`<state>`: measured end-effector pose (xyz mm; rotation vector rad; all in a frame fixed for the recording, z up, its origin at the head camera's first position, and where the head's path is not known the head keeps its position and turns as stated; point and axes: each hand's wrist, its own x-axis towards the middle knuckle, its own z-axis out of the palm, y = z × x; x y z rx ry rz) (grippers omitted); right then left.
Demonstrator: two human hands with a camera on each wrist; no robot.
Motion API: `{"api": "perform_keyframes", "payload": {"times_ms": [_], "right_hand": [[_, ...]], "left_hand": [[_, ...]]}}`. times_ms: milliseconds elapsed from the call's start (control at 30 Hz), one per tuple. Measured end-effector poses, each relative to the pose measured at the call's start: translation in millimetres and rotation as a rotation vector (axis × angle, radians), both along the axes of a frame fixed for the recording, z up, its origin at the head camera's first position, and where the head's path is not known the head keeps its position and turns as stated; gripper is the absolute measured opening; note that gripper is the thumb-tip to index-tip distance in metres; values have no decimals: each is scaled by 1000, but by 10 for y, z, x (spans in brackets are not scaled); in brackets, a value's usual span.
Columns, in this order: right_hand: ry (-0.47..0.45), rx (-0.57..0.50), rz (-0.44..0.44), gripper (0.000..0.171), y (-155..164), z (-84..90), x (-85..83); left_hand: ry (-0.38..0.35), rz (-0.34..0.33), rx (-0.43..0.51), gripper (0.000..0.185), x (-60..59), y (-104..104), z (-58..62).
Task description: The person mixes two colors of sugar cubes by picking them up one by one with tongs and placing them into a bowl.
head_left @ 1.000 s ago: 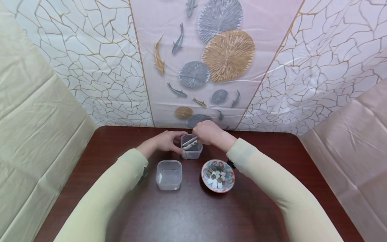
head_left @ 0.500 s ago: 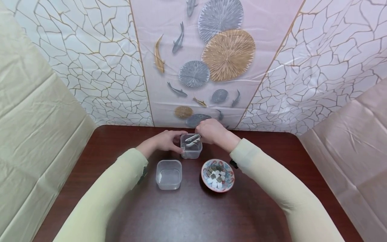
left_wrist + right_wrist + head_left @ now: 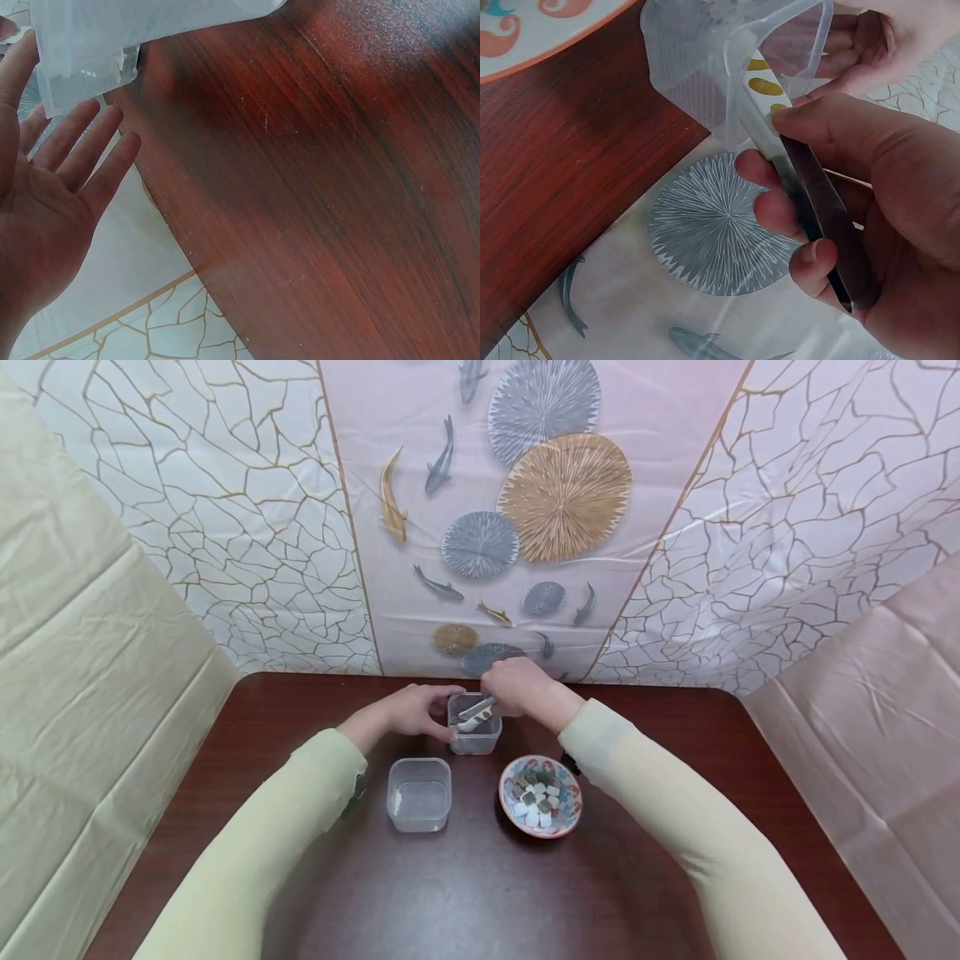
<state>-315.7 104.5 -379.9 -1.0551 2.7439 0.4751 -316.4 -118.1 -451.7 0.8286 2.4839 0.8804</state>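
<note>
Nearest the person, 2 pale sleeves reached forward over the dark wooden table (image 3: 480, 893). Past them sat an empty clear container (image 3: 419, 793) on the left and, just beside it to the right, a patterned bowl (image 3: 541, 795) of small white and grey-green square pieces. Farther off, near the table's back edge, stood a second clear container (image 3: 474, 725), and both hands met there. The left hand (image 3: 411, 708) rested against its left wall with fingers straight and spread, as the left wrist view showed, steadying it without curling round it. The right hand (image 3: 517, 687) came from the right and pinched a pair of metal tweezers (image 3: 802, 176) between thumb and curled fingers. The tweezers' long axis ran from that hand down and leftward, their tips inside the far container; whether they held a piece could not be told. The right hand was therefore the nearer to the bowl. Behind hung a sheet printed with fish and round fans. No brand, label or readable writing showed.
</note>
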Motion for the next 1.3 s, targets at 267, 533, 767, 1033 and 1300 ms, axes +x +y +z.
{"api": "perform_keyframes", "payload": {"times_ms": [267,533,767,1033,1300], "right_hand": [[-26,19,18,11,39,13,-6],[44,32,15,10,98,99,37],[76,-20,57,11,113,64,57],[97,-51,139,7,24,19,71],[121,11,203,9,-63,64,37]], "left_hand": [[1,-3,12,85,-7,4,-19],[4,-21,40,86,-39,-1,-46],[13,-9,19,85,-31,-7,-35],[5,-21,26,87,-19,-13,-36],[6,-19,9,86,-23,-8,-28]]}}
